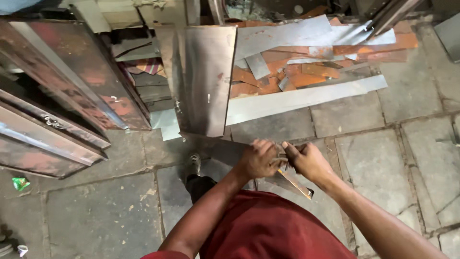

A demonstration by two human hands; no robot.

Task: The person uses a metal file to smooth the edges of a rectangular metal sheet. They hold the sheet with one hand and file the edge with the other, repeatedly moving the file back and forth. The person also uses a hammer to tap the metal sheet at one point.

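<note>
While both hands meet over the stone floor [383,158], a narrow metal strip [293,183] is pinched by the left hand [259,158] and the right hand [307,160], fingers closed.

Stone-slab floor [373,158]: rusty and bare sheet-metal offcuts [306,72] heaped at its far side, dark rust-stained metal panels [72,91] leaning at its left, small green wrapper [20,183] lying below those panels.

A small crumpled green wrapper [20,183] lies on the floor, far left
</note>
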